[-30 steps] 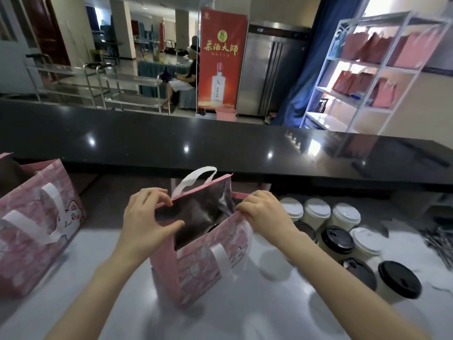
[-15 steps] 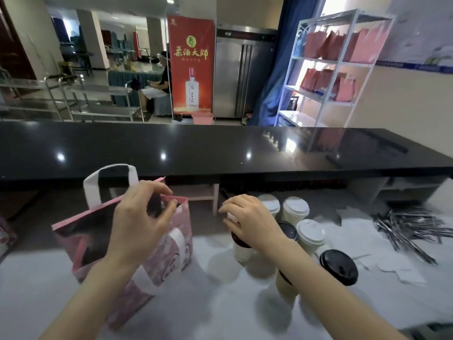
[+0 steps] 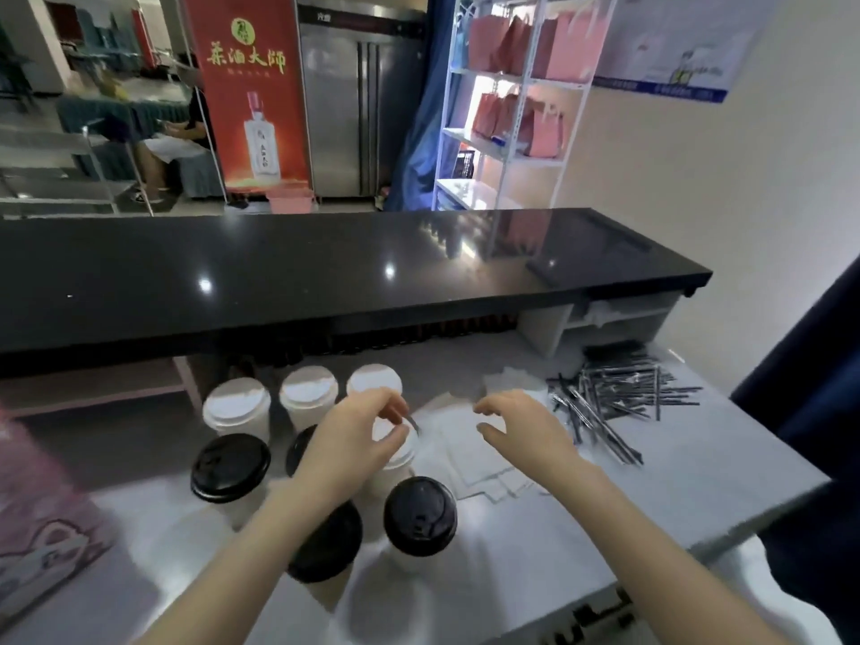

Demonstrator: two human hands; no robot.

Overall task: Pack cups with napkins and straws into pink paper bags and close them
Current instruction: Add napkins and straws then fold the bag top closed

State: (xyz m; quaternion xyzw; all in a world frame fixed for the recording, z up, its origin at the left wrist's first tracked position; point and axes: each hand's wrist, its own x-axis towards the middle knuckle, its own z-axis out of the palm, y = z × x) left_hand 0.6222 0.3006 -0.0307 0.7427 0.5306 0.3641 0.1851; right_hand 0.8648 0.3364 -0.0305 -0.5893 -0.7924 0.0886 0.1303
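Items I log from the head camera:

- Left hand: held over the cup cluster, fingers curled, thumb and forefinger close together. A thin dark sliver shows at the fingertips. I cannot tell whether it is pinched or simply lies behind them.
- Right hand: released, fingers spread and gently arched, hovering above the napkins and grasping nothing.
- Napkins: white, lying flat in a loose overlapping stack on the tabletop, between the cups and the straws.
- Straws: a scattered heap of dark wrapped sticks on the right side of the tabletop, just beside the napkins.
- White-lidded cups: three upright in the back row; a fourth stands under the left hand's fingers.
- Black-lidded cups: upright in the front rows. One is at the left, one is nearest the napkins, and two more are partly hidden by the left forearm.
- Pink paper bag: at the far left edge, blurred, with a cartoon animal print. It is well apart from both hands.
- Black bar top: glossy, raised behind the tabletop.
- White shelf rack: stands beyond the bar top and carries further pink bags.
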